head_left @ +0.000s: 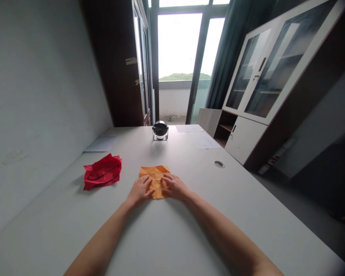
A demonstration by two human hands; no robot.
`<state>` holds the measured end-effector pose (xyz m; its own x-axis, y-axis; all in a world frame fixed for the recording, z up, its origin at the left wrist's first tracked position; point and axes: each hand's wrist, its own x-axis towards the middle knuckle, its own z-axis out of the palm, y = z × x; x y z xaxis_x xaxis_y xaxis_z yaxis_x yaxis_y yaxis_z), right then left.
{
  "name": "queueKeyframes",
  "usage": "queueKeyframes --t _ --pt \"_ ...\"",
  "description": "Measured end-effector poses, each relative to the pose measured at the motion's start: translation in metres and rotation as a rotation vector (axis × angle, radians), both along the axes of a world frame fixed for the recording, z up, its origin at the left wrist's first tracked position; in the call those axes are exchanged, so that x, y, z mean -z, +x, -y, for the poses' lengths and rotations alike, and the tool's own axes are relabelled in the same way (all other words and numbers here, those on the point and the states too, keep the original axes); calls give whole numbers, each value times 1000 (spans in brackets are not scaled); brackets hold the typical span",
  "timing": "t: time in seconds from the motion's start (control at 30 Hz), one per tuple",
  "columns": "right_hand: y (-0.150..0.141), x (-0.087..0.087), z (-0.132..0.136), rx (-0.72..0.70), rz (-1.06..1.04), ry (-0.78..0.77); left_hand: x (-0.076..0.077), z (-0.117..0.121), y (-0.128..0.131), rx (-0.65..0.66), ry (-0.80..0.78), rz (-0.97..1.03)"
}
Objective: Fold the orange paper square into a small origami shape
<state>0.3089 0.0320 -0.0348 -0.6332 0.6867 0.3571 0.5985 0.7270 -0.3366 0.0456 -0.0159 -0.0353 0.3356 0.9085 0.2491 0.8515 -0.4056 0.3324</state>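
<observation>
A creased orange paper sheet (155, 174) lies flat on the white table (189, 214) in front of me. My left hand (139, 190) rests on its left near corner with fingers stretched out flat. My right hand (174, 186) lies on its right side, fingers also spread and pressing down on the paper. Neither hand grips anything.
A crumpled pile of red paper (102, 171) with a dark loop on it sits to the left. A small round metal fan (160, 130) stands farther back. White sheets (101, 143) lie at the far left, and another white sheet (202, 140) at the far right. A cable hole (219, 164) is on the right. A cabinet (255, 99) stands beyond.
</observation>
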Motion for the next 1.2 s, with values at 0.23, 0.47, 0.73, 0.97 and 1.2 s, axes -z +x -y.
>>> queueKeyframes --t 0.23,0.47,0.73,0.97,1.2 --pt "-6 -8 2 97 -15 -6 -6 -24 -7 -74 20 74" --pt "-5 -3 -9 248 -109 -29 -14 -35 -10 -105 44 186" --pt "3 -2 -14 163 -442 -52 -22 -15 -10 -121 59 512" --pt "1 -3 -10 244 -702 -239 -21 -13 1 -156 -14 780" --pt "-1 2 -13 288 -796 -379 -9 -18 9 -179 -144 978"
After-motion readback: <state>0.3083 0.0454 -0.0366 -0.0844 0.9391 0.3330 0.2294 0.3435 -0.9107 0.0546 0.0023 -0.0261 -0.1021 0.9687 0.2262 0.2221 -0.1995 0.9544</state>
